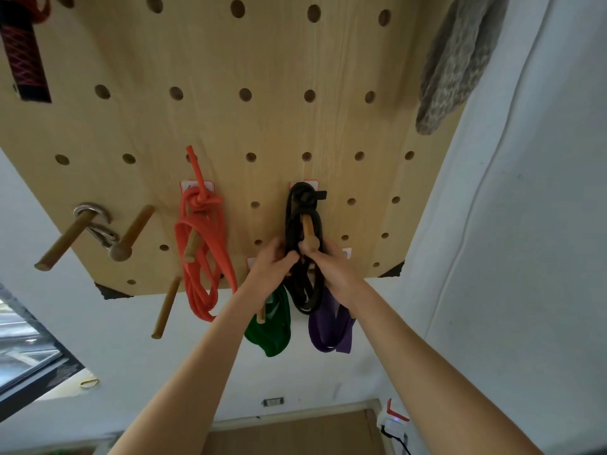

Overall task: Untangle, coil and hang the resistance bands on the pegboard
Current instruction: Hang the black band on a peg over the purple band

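Note:
A wooden pegboard (262, 126) fills the upper view. A coiled black band (295, 218), knotted at its top, hangs over a wooden peg (308, 229). My left hand (272, 266) pinches the black coil from the left. My right hand (331, 269) grips its right side just below the peg tip. An orange band (203, 244), coiled and knotted, hangs on a peg to the left. A green band (271, 326) and a purple band (330, 326) hang below my hands, partly hidden by them.
Bare wooden pegs (62, 246) and a metal carabiner (98, 224) sit at the lower left of the board. A grey knitted cloth (456, 64) hangs at the top right. A black-and-red handle (26, 57) hangs at the top left. White wall lies below and to the right.

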{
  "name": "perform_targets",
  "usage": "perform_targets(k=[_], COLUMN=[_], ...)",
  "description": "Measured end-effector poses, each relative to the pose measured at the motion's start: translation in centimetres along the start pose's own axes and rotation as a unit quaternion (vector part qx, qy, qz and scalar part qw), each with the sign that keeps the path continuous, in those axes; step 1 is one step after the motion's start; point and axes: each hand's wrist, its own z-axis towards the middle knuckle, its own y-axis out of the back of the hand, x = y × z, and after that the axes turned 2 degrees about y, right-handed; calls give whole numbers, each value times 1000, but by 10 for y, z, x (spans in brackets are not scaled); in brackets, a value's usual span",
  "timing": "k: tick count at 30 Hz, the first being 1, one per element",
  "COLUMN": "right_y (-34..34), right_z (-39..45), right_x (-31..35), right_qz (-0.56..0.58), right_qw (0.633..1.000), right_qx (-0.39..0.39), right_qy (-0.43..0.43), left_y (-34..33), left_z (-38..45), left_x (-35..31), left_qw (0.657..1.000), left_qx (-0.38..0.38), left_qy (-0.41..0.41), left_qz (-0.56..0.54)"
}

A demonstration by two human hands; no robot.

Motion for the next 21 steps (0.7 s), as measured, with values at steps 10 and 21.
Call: perform_targets(k=[10,21], right_y=[-9,-10], right_z=[8,-4], right_x=[-8,-18], right_qz=[-99,68], right_qw=[991,994], right_qx=[-82,52], right_qy=[-27,-74], left_y=[30,32], left_z=[-12,-22], left_x=[4,11], left_qw=[981,945], left_qx=[150,233], left_qy=[118,135], left_qz=[-25,-189])
